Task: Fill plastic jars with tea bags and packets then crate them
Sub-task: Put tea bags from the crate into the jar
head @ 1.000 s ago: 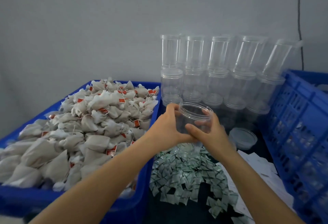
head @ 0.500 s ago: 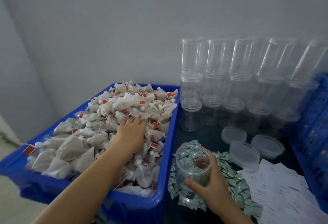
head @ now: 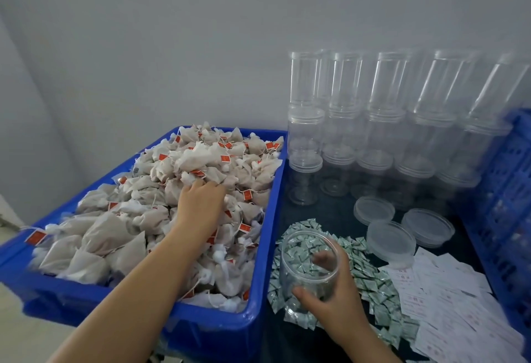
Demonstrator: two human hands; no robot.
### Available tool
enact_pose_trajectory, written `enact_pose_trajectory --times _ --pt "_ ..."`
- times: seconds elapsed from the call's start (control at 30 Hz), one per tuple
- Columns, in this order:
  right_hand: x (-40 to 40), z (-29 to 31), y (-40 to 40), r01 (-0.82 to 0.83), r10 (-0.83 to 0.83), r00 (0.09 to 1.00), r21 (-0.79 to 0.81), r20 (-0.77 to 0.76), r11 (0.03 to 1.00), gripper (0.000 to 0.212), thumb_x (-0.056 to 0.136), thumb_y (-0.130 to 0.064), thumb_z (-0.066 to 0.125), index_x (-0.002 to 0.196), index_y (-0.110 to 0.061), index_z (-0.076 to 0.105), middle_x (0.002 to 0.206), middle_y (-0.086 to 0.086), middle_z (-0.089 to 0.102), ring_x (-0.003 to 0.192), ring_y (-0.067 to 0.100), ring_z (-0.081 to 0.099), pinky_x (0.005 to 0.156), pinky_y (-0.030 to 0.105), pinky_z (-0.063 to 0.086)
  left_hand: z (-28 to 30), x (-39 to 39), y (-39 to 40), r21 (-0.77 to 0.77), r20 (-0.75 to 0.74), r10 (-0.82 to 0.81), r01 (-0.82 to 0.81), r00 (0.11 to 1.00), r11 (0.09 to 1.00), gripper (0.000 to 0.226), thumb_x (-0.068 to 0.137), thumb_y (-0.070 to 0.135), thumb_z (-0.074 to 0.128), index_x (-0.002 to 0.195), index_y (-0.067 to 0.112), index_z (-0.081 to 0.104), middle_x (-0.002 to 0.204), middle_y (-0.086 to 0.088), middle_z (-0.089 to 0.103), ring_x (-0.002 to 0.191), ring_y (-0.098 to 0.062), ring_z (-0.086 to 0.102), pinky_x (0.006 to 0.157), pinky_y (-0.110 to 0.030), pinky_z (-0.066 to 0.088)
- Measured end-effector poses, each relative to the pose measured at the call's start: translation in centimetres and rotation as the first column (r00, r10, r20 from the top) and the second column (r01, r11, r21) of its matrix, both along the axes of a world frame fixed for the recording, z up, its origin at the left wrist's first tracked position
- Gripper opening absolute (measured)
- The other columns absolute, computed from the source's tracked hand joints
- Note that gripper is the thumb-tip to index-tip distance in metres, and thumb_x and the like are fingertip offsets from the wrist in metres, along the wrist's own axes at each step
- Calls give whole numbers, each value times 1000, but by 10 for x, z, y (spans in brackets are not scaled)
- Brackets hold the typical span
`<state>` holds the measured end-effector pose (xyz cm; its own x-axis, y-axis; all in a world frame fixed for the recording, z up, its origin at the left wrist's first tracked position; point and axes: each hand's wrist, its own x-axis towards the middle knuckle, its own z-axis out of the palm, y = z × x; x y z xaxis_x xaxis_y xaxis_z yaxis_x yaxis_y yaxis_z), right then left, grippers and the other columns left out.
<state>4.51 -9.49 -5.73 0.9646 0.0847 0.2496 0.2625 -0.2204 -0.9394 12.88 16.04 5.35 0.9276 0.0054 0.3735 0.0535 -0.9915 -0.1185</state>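
While right hand [head: 334, 302] holds jar [head: 309, 265], left hand [head: 201, 204] among tea bags [head: 120, 230]

Soft, even, cool light fills the frame with only faint shadows, the jars [head: 382, 121] at 2 o'clock smear with motion blur, the crate [head: 505, 198] at 3 o'clock is soft, and straight edges bow outward toward the wide-angle borders.

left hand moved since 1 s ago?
Yes. The left hand left the open jar, which the right hand now holds alone, and crossed left into the blue bin, onto the tea bags.
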Motion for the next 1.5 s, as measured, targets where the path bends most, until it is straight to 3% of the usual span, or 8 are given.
enact_pose_trajectory --times 0.23,0.47,0.7,0.9,1.0,1.17,1.4,1.5 --pt "-2 1 2 0 -1 1000 23 26 1000 91 52 -58 83 123 -78 29 111 -38 47 114 -14 48 90 46 58 3 -7 -1 -180 172 -89 120 981 976 20 94 32 52 100 16 64 95 1 68 96 -24 59 89 -36 36" --pt "-3 1 3 -8 7 1000 35 18 999 92 52 -57 83 124 -77 29 115 -32 48 114 -14 48 90 49 58 6 -9 -18 -347 252 -183 265 950 900 29 98 30 48 115 10 59 107 -7 65 101 -26 59 90 -39 42" --pt "-2 -1 3 2 -3 1000 15 30 1000 92 53 -59 82 125 -77 28 120 -25 48 114 -11 49 96 47 55 5 -10 -15 -359 240 -209 287 948 888 24 99 32 46 94 13 58 78 2 61 72 -22 61 80 -38 44" --pt "-2 -3 2 -2 1 999 29 46 1000 93 53 -58 82 126 -77 28 122 -23 48 114 -11 49 86 22 54 6 -13 -14 -456 287 -219 334 933 825 26 99 34 41 95 11 53 68 1 59 59 -19 58 61 -34 47" --pt "-1 -4 2 -7 6 999 36 41 999 93 53 -58 82 126 -77 28 117 -32 47 116 -11 48 87 27 54 9 -15 -17 -574 317 -239 386 918 722 21 96 35 48 90 16 53 67 2 60 57 -14 57 55 -29 48" --pt "-3 -1 3 -12 11 1000 46 16 999 93 53 -57 83 125 -77 28 124 -20 46 117 -8 48 90 42 59 15 -23 -33 -746 378 -273 466 884 475 14 84 42 61 77 37 51 72 11 64 65 -3 60 59 -14 49" --pt "-3 -2 4 6 -6 1000 26 11 1000 95 53 -57 83 125 -79 24 127 -19 44 120 -8 45 95 47 55 21 -36 -57 -748 367 -591 605 718 271 8 69 49 66 73 45 60 79 18 66 67 0 58 62 -11 46" --pt "-1 -3 3 3 -4 1000 20 27 1000 95 55 -59 83 127 -77 24 127 -22 43 120 -8 45 95 38 53 25 -40 -69 -737 317 -703 631 637 240 16 69 50 68 77 37 61 82 14 68 70 -5 62 64 -16 51"
